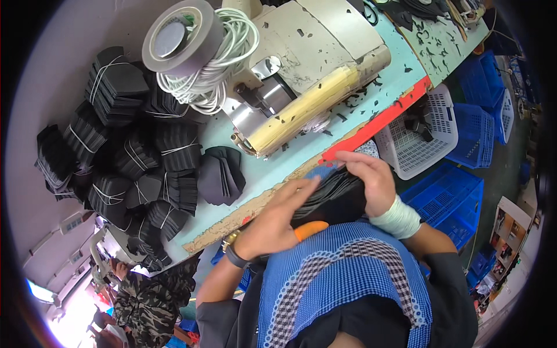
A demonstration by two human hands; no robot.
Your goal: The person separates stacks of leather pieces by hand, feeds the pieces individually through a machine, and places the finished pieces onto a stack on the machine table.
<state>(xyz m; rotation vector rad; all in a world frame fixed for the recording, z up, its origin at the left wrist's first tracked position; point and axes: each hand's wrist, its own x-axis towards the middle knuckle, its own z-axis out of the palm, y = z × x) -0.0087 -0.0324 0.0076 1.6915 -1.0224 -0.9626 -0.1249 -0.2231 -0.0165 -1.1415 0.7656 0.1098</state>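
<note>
A stack of dark, thin, flat pieces rests at my lap, between my hands and against the blue checked apron. My left hand lies over the stack's left side, fingers stretched out, thumb apart in an orange finger cover. At the stack's far right corner my right hand has thumb and forefinger pinched together; what is between them is too small to make out. White thread or wrap circles my right wrist. A small blurred blue patch shows beside my left fingertips.
Ahead stands a machine on a pale blue table with a red-taped edge. Tied bundles of dark pieces and a loose pile lie left. White and blue baskets stand right. Another person works lower left.
</note>
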